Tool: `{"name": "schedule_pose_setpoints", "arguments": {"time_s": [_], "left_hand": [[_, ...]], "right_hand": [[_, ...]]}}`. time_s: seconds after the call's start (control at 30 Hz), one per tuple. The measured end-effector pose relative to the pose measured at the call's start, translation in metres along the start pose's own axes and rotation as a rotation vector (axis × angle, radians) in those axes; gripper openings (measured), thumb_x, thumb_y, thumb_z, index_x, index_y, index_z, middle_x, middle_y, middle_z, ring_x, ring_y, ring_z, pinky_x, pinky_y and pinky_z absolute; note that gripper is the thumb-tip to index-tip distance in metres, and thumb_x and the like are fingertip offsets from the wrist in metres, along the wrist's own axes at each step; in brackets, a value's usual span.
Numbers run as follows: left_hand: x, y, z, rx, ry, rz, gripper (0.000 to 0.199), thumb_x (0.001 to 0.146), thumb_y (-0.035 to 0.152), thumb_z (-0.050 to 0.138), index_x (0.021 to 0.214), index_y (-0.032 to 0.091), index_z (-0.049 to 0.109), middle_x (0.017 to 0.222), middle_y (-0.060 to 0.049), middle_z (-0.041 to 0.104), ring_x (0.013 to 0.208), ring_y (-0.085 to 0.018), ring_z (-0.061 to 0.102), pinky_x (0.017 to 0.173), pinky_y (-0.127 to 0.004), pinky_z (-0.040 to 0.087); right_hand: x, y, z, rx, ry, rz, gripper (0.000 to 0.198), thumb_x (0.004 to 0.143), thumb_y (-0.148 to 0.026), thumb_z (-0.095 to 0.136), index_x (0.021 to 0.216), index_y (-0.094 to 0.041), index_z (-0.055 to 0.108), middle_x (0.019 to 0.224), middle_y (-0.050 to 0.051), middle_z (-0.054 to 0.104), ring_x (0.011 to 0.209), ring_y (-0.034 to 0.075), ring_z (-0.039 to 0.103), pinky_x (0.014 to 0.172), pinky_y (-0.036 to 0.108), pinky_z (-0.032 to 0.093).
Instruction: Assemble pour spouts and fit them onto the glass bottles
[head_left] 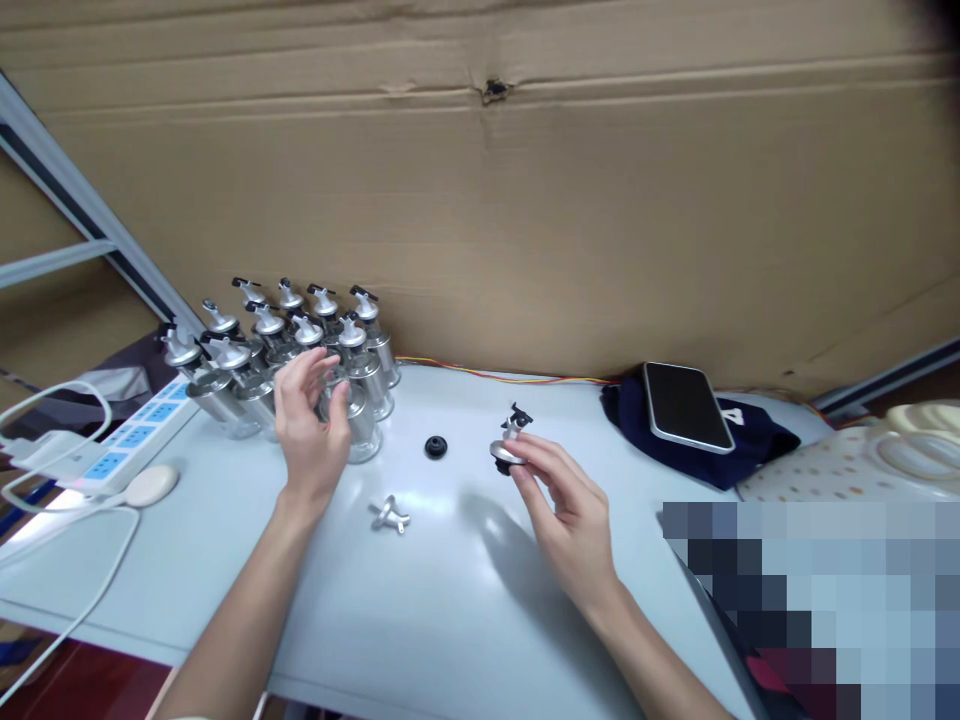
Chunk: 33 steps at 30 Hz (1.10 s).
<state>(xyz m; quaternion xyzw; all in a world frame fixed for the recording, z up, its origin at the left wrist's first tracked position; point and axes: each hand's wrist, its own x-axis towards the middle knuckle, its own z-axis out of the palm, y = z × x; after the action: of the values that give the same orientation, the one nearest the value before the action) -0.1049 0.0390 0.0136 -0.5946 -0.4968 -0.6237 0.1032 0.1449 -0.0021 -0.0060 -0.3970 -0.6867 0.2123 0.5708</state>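
Note:
My right hand pinches a silver pourer cap by its rim, between thumb and fingers. The cap has a black flip lever on top and a black stopper below. Over by the clustered bottles, my left hand is raised with thumb and fingers apart. It partly covers a glass-and-metal bottle at the front of the group; whether it touches the bottle is unclear. A round black stopper lies on the table between my hands. Nearer to me rests a loose silver spout piece.
Several bottles with silver pourer tops stand at the back left. Beside them lie a power strip, white cables and a round white puck. At right, a phone-like device sits on dark blue cloth. Cardboard walls the back.

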Motion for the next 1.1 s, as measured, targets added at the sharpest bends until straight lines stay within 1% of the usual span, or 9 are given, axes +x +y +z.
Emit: {"name": "schedule_pose_setpoints", "arguments": {"time_s": [0.1,0.2,0.33,0.43,0.57,0.67,0.83,0.97,1.1], "left_hand": [[0.006,0.025,-0.001,-0.127,0.023,0.071,0.047,0.085,0.014,0.065,0.126,0.028,0.047,0.124,-0.008,0.053,0.108,-0.021,0.065,0.094,-0.039,0.055],[0.013,0.057,-0.002,-0.215,0.010,0.122,0.047,0.084,0.012,0.066,0.124,0.029,0.049,0.125,-0.005,0.052,0.111,-0.022,0.065,0.094,-0.039,0.056],[0.003,0.092,-0.001,-0.339,-0.159,0.038,0.044,0.084,0.009,0.065,0.122,0.027,0.052,0.124,-0.005,0.053,0.113,-0.023,0.064,0.096,-0.039,0.057],[-0.016,0.105,0.002,-0.423,-0.325,0.007,0.047,0.085,0.005,0.062,0.125,0.028,0.050,0.121,-0.006,0.057,0.113,-0.022,0.064,0.094,-0.037,0.058],[-0.039,0.111,0.009,-0.514,-0.470,0.039,0.055,0.086,0.000,0.058,0.131,0.029,0.045,0.121,-0.007,0.059,0.114,-0.022,0.063,0.096,-0.039,0.057],[-0.046,0.113,0.014,-0.578,-0.529,0.035,0.055,0.086,0.000,0.058,0.131,0.028,0.044,0.121,-0.007,0.059,0.115,-0.022,0.063,0.097,-0.040,0.056],[-0.048,0.114,0.019,-0.658,-0.549,0.009,0.051,0.085,0.003,0.063,0.127,0.029,0.048,0.121,-0.006,0.057,0.115,-0.021,0.062,0.097,-0.037,0.057],[-0.051,0.112,0.021,-0.725,-0.573,-0.103,0.058,0.079,0.013,0.073,0.128,0.032,0.047,0.126,-0.005,0.052,0.112,-0.018,0.064,0.094,-0.028,0.058],[-0.056,0.105,0.023,-0.722,-0.609,-0.124,0.067,0.079,0.020,0.075,0.134,0.035,0.041,0.121,-0.003,0.061,0.104,-0.015,0.067,0.095,-0.026,0.055]], "right_hand": [[0.000,0.000,-0.001,0.028,0.037,0.004,0.024,0.092,-0.015,0.055,0.106,-0.028,0.069,0.107,0.006,0.069,0.103,0.020,0.065,0.085,0.034,0.057],[0.001,-0.002,-0.004,0.044,0.071,-0.001,0.024,0.092,-0.015,0.054,0.108,-0.027,0.068,0.107,0.006,0.069,0.105,0.021,0.064,0.084,0.034,0.057],[0.001,-0.003,-0.008,0.040,0.097,-0.006,0.022,0.093,-0.018,0.052,0.107,-0.026,0.067,0.106,0.008,0.069,0.106,0.022,0.064,0.086,0.037,0.056],[0.000,-0.002,-0.008,0.038,0.148,-0.014,0.020,0.094,-0.019,0.051,0.108,-0.024,0.065,0.106,0.009,0.067,0.105,0.022,0.064,0.084,0.036,0.057],[-0.003,0.001,-0.007,0.061,0.240,-0.071,0.024,0.094,-0.017,0.050,0.113,-0.024,0.062,0.107,0.008,0.066,0.103,0.021,0.065,0.079,0.034,0.059],[-0.003,0.002,-0.007,0.054,0.275,-0.140,0.033,0.093,-0.013,0.051,0.122,-0.026,0.059,0.110,0.007,0.067,0.103,0.021,0.066,0.082,0.038,0.059],[-0.001,-0.003,-0.012,0.002,0.276,-0.234,0.039,0.090,-0.008,0.054,0.121,-0.029,0.064,0.110,0.005,0.070,0.106,0.022,0.066,0.083,0.037,0.059],[0.000,-0.011,-0.015,-0.027,0.247,-0.288,0.047,0.088,-0.005,0.057,0.127,-0.030,0.061,0.112,0.004,0.072,0.103,0.021,0.069,0.085,0.035,0.060],[0.002,-0.016,-0.017,-0.042,0.225,-0.325,0.050,0.087,-0.005,0.058,0.130,-0.030,0.059,0.116,0.004,0.071,0.102,0.022,0.070,0.083,0.035,0.062]]}}
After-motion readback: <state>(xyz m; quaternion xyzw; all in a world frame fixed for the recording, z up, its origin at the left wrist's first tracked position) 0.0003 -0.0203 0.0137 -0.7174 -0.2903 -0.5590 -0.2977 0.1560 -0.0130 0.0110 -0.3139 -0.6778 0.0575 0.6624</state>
